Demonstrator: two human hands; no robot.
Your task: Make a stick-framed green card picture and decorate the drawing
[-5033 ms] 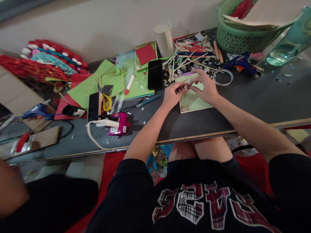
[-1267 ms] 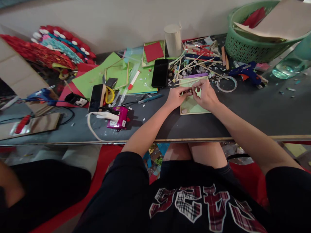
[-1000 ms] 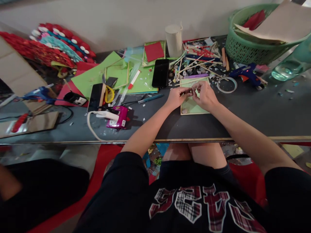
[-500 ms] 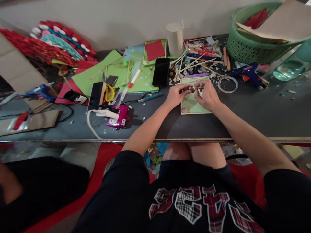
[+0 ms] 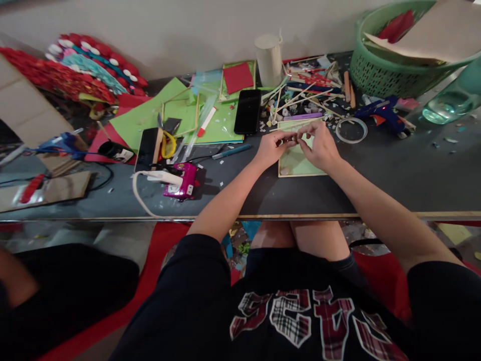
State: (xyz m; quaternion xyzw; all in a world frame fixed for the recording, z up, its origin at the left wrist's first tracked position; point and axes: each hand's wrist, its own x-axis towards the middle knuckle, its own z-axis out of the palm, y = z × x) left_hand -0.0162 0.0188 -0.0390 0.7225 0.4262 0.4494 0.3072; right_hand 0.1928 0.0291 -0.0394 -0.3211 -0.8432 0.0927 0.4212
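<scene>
Over a pale green panel with a thin wooden frame (image 5: 296, 168), my two hands meet at the fingertips. My left hand (image 5: 273, 148) has its thumb and fingers closed around something small and dark, too little to name. From the other side my right hand (image 5: 319, 145) pinches at the same spot, its fingers curled; what they grip is hidden. One small pale stone (image 5: 284, 171) lies in the panel's near left corner. Just beyond the panel rests a purple stick (image 5: 302, 116), beside several loose pebbles (image 5: 268, 111) and thin wooden sticks (image 5: 296, 101).
A black phone (image 5: 247, 111), a roll of tape (image 5: 350, 130) and a blue glue gun (image 5: 387, 114) lie around the panel. Behind stand a white cylinder (image 5: 268, 60) and a green basket (image 5: 391, 75). A pink power adapter (image 5: 181, 181) sits left. Another person's arm (image 5: 17, 278) shows at far left.
My right hand's fingertips have come in against my left fingertips, closing the small gap between them. The whole view has shifted very slightly.
</scene>
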